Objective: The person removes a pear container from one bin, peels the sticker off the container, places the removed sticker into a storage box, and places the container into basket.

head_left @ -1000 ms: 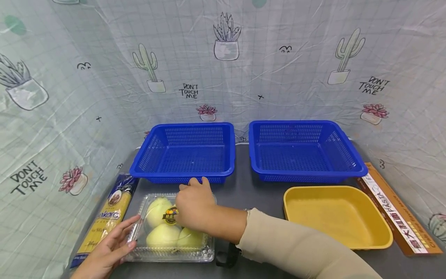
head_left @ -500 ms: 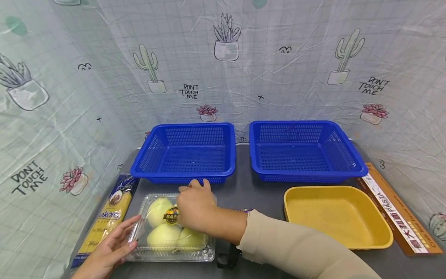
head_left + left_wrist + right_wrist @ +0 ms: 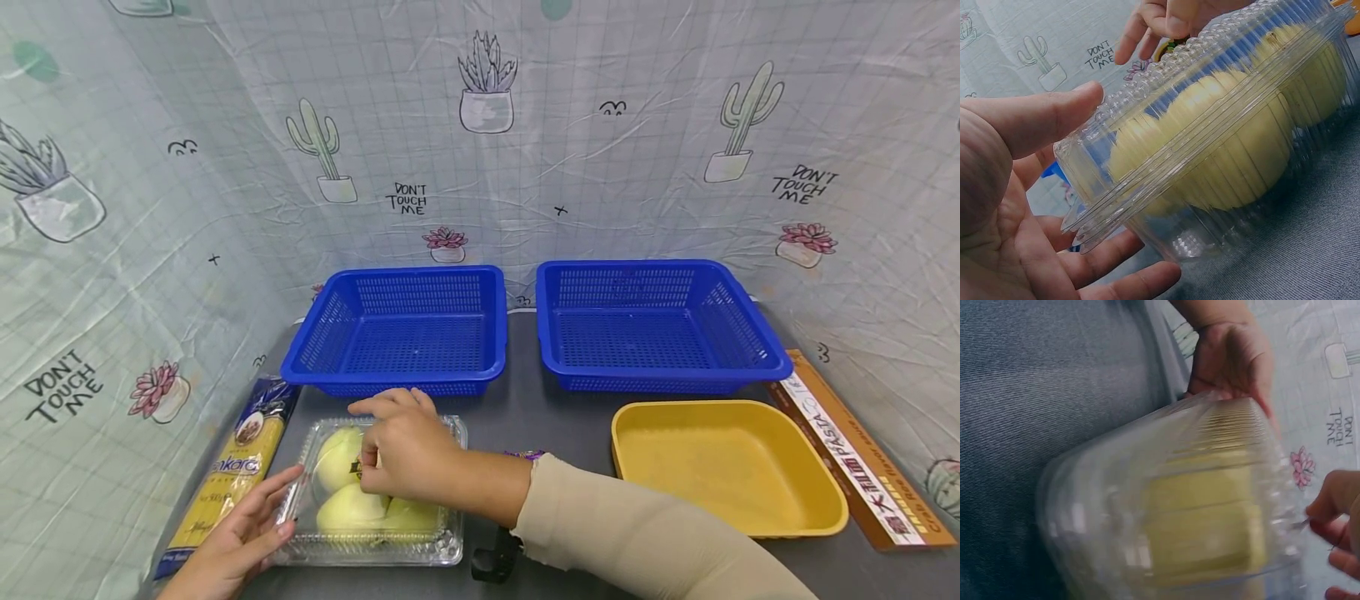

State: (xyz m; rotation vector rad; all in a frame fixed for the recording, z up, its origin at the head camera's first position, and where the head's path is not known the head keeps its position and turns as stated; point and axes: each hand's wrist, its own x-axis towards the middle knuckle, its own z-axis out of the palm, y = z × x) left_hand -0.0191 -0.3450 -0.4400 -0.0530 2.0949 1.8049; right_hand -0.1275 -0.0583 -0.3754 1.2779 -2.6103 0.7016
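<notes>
On the bench (image 3: 562,417), nearer than the left blue basket (image 3: 397,382) and just beside a yellow-and-blue packet (image 3: 232,467), lies a clear plastic box (image 3: 367,552), its lid down over pale yellow-green fruit (image 3: 352,510). Left hand (image 3: 238,529): grip loose, fingers extended at the box's left edge, thumb above the rim and fingers lower; a light brace rather than a clasp. Right hand (image 3: 408,450): thumb and forefinger meet at the dark label (image 3: 356,469) on the lid and appear to pinch it; how much of it is lifted cannot be told. The step in hand is judged to be peeling. For a clean result, the left hand should bear down on the rim so that the box does not follow the pull, while the right draws the label back slowly, at a low angle. The thin lid will probably flex; a sharp upward tug could tear the label.
</notes>
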